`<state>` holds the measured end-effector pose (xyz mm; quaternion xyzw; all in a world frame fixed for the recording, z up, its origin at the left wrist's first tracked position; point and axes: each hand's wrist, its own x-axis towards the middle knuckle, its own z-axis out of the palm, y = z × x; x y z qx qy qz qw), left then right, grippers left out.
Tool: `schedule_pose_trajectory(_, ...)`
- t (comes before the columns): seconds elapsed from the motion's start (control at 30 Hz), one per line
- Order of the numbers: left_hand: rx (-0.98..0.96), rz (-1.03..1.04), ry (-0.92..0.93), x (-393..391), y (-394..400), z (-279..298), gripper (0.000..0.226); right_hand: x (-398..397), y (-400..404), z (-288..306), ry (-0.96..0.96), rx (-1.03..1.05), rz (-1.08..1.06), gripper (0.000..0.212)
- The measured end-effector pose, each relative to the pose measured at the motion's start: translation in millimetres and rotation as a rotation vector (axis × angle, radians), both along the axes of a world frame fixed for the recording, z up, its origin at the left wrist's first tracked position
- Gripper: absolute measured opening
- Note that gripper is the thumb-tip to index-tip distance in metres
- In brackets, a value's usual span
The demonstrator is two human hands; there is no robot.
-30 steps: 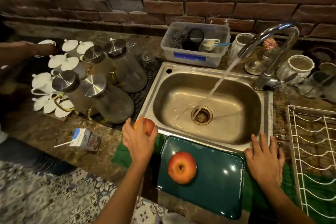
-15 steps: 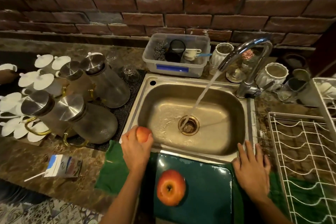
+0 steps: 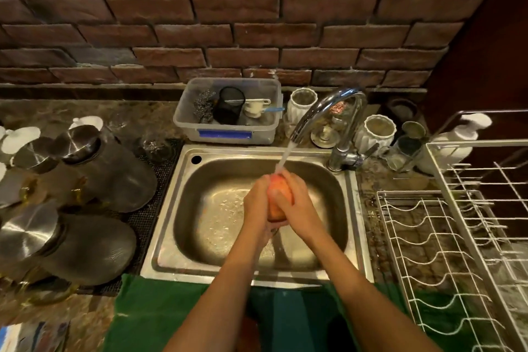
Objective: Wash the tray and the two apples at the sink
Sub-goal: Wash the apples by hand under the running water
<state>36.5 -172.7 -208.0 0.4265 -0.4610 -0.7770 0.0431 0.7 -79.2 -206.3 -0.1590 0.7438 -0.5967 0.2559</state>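
While water runs, both hands grip one apple (image 3: 281,199) over the sink (image 3: 258,271).
Left hand (image 3: 257,203) at 9 o'clock, right hand (image 3: 297,204) at 3; reddish-orange skin, wet, a bit blurry.

Single head view, set above the near counter edge, facing forward and down onto the sink (image 3: 160,237), close range.

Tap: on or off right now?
On. A stream of water runs from the tap spout down onto the apple held in both hands over the sink.
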Motion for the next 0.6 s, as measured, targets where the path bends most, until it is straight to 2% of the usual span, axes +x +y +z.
schedule_pose_trajectory(0.07, -0.272, -0.065, 0.008, -2, -1, -2, 0.036, -8, -16, 1, -0.070, -0.108, -0.094, 0.023)
schedule_pose_trajectory(0.13, -0.473, -0.078, -0.009, -3, -5, 1, 0.035, -16, -30, 0, -0.160, -0.134, -0.199, 0.018)
schedule_pose_trajectory(0.23, -0.695, -0.159, 0.053, -6, -11, -1, 0.015, -23, -43, 1, -0.322, -0.031, -0.243, 0.025)
schedule_pose_trajectory(0.33, -0.936, -0.334, 0.096, -4, -15, -12, 0.025, -25, -45, -1, -0.640, -0.059, -0.314, 0.025)
schedule_pose_trajectory(0.37, -0.981, -0.341, 0.104, -4, -16, -13, 0.027, -25, -44, -1, -0.689, -0.054, -0.318, 0.028)
schedule_pose_trajectory(0.4, -0.980, -0.311, 0.106, -6, -17, -12, 0.028, -26, -43, -1, -0.676, -0.037, -0.299, 0.030)
schedule_pose_trajectory(0.5, -0.822, -0.179, 0.071, -16, -18, -3, 0.028, -26, -42, 0, -0.448, -0.012, -0.247, 0.029)
schedule_pose_trajectory(0.53, -0.715, -0.129, 0.037, -21, -21, 0, 0.025, -24, -41, 1, -0.388, -0.034, -0.239, 0.031)
schedule_pose_trajectory(0.6, -0.337, 0.035, -0.051, -30, -27, 5, 0.017, -21, -38, -1, -0.221, -0.051, -0.192, 0.030)
